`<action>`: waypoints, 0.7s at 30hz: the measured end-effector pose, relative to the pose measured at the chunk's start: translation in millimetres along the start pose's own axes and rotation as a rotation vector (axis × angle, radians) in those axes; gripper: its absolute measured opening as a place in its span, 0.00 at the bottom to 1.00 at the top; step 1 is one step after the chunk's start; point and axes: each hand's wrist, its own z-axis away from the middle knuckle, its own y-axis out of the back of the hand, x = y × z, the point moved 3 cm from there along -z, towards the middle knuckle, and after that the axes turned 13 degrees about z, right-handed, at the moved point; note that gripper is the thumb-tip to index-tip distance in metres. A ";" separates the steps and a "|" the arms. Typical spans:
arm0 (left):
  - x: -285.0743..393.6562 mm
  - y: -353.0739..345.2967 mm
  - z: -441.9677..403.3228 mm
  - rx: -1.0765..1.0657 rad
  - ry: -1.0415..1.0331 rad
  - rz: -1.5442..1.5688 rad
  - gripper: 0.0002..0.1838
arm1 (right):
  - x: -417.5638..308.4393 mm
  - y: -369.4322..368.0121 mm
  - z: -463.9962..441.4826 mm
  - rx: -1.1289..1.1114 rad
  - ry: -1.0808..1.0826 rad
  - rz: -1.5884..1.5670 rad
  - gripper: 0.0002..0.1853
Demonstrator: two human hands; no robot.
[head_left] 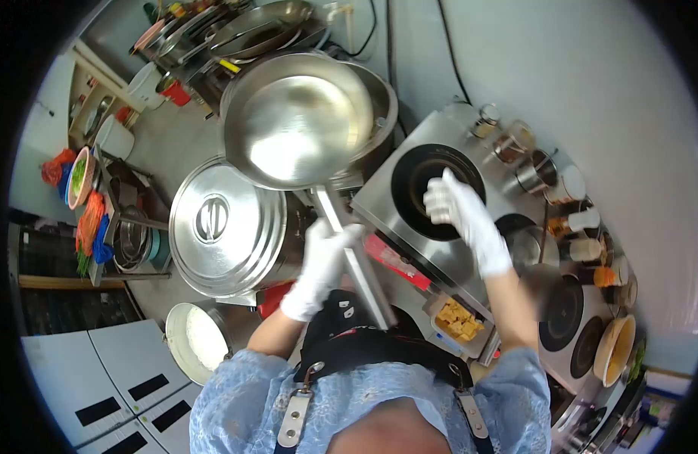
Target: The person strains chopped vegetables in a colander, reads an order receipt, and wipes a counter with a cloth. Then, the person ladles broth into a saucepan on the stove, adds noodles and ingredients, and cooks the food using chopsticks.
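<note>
My left hand point(320, 261), in a white glove, grips the long metal handle of a large silver frying pan point(300, 121). The pan is lifted in front of me, left of the cooktop, and its bare, shiny inside faces up. Also gloved in white, my right hand point(464, 216) hovers over the round black burner point(409, 189) of a steel cooktop point(394, 163). Its fingers are loosely bent with the thumb apart, and nothing shows in them. Below the raised pan, a large pot point(387, 94) is partly hidden.
A big lidded pot point(213, 216) stands at left, above a pot with white contents point(201, 337). Seasoning jars point(515, 140) line the wall at right. A container of yellow chunks point(459, 318) sits near my front. Several woks point(262, 26) are stacked at the back.
</note>
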 end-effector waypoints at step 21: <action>99.9 235.6 -50.2 0.563 -0.272 0.117 0.12 | -32.6 -144.1 -337.1 -0.018 -0.461 0.071 0.03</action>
